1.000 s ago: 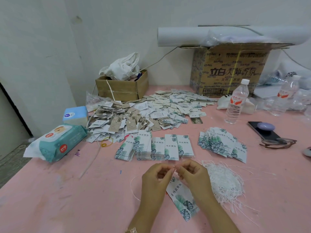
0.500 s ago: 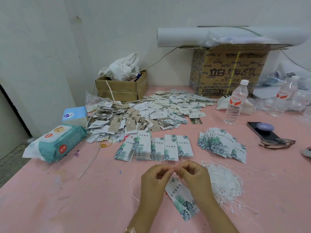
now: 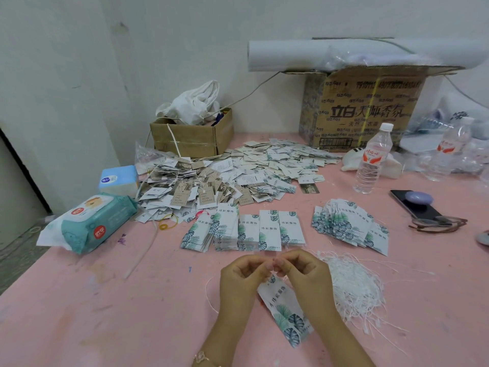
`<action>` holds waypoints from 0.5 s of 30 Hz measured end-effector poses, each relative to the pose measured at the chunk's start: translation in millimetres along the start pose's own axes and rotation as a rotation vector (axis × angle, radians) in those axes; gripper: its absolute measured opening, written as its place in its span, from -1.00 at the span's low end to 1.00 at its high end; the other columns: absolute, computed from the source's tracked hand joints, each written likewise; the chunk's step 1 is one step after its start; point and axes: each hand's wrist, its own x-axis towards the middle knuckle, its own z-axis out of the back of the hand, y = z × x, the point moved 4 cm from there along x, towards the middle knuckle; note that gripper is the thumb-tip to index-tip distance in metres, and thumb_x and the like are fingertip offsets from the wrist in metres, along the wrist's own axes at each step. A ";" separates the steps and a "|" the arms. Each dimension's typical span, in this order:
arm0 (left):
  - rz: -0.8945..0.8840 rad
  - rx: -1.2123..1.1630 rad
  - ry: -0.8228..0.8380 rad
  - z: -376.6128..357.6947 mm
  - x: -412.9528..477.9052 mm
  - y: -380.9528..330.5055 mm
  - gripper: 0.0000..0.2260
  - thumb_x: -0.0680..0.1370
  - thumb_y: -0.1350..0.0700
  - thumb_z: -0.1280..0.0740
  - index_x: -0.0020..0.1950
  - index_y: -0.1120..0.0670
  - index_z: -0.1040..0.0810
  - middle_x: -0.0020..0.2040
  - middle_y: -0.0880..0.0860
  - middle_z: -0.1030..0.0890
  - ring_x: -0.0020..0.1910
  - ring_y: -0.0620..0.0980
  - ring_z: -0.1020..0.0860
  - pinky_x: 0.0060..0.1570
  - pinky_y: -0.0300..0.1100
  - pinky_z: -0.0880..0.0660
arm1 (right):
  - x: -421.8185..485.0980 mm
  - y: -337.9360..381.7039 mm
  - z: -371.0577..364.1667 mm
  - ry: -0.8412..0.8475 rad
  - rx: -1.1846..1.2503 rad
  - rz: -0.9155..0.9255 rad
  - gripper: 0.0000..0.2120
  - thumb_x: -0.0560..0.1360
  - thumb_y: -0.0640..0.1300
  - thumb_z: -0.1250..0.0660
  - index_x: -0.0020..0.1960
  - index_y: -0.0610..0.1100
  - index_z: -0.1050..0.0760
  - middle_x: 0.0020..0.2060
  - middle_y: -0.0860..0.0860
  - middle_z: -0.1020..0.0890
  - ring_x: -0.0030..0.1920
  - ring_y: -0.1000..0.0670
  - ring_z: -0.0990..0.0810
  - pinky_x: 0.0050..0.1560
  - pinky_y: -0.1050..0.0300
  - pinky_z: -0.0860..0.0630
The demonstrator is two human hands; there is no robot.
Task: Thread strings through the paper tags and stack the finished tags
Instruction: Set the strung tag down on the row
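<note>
A white paper tag [image 3: 284, 311] with green leaf print hangs between my hands above the pink table [image 3: 79, 313]. My left hand [image 3: 242, 279] and my right hand [image 3: 307, 274] meet fingertip to fingertip at the tag's top end, pinching a thin white string [image 3: 210, 295] that loops out to the left. A loose heap of white strings [image 3: 354, 284] lies just right of my right hand. Neat rows of leaf-print tags [image 3: 246, 229] stand beyond my hands, and a fanned stack of tags [image 3: 349, 226] lies to their right.
A big heap of mixed tags [image 3: 225, 176] covers the middle back. Behind it are a small cardboard box [image 3: 190, 136] and a large box [image 3: 362, 107]. Wet wipes [image 3: 90, 223] and tissue pack [image 3: 119, 177] sit left. Water bottle [image 3: 373, 158], phone [image 3: 415, 205] and glasses [image 3: 436, 225] sit right.
My hands stay together at the tag's top with only small finger movement. The tag and string have hardly shifted.
</note>
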 end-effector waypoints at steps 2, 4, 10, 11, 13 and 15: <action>0.040 -0.066 -0.001 0.1 1.4 2.1 -0.85 0.24 0.06 -0.53 -0.25 0.07 -0.70 -0.35 0.10 -0.66 -0.40 -0.10 -0.56 -0.36 -0.32 -0.50 | 0.4 -1.3 -0.8 0.019 0.017 -0.020 -0.91 0.33 -0.14 -0.47 -0.23 -0.16 -0.65 -0.35 -0.07 -0.68 -0.34 0.05 -0.62 -0.28 0.30 -0.53; 0.068 -0.120 0.001 0.1 2.7 4.4 -0.82 0.21 0.05 -0.54 -0.27 0.09 -0.69 -0.37 0.11 -0.64 -0.43 -0.09 -0.55 -0.38 -0.31 -0.50 | 1.1 -3.8 -1.6 0.032 0.034 -0.045 -0.97 0.36 -0.21 -0.47 -0.22 -0.18 -0.65 -0.34 -0.08 -0.68 -0.33 0.04 -0.61 -0.27 0.28 -0.53; 0.066 -0.202 0.009 0.4 4.6 5.9 -0.80 0.20 0.11 -0.56 -0.27 0.08 -0.62 -0.39 0.09 -0.61 -0.44 -0.08 -0.54 -0.38 -0.29 -0.51 | 0.2 -7.4 -5.4 0.048 0.066 -0.084 -0.95 0.33 -0.16 -0.46 -0.25 -0.14 -0.65 -0.32 -0.13 -0.67 -0.29 -0.01 -0.60 -0.22 0.19 -0.54; 0.061 -0.204 0.011 0.6 4.6 5.7 -0.78 0.20 0.13 -0.56 -0.26 0.11 -0.59 -0.40 0.09 -0.61 -0.45 -0.08 -0.53 -0.39 -0.29 -0.51 | 0.0 -7.7 -5.9 0.053 0.068 -0.085 -0.92 0.32 -0.13 -0.46 -0.25 -0.15 -0.65 -0.31 -0.14 -0.67 -0.28 -0.03 -0.60 -0.20 0.15 -0.54; 0.051 -0.193 0.015 0.9 4.4 5.2 -0.76 0.21 0.16 -0.55 -0.24 0.16 -0.56 -0.40 0.07 -0.60 -0.44 -0.08 -0.53 -0.39 -0.29 -0.50 | -0.3 -8.3 -6.3 0.065 0.070 -0.087 -0.90 0.31 -0.10 -0.45 -0.25 -0.14 -0.65 -0.31 -0.16 -0.66 -0.27 -0.04 -0.59 -0.17 0.11 -0.53; 0.044 -0.186 0.021 0.6 3.9 4.6 -0.75 0.21 0.16 -0.55 -0.23 0.17 -0.55 -0.41 0.06 -0.59 -0.45 -0.09 -0.52 -0.39 -0.30 -0.50 | -0.5 -9.0 -6.7 0.082 0.074 -0.092 -0.90 0.32 -0.09 -0.45 -0.25 -0.13 -0.65 -0.31 -0.13 -0.66 -0.27 -0.02 -0.59 -0.18 0.14 -0.54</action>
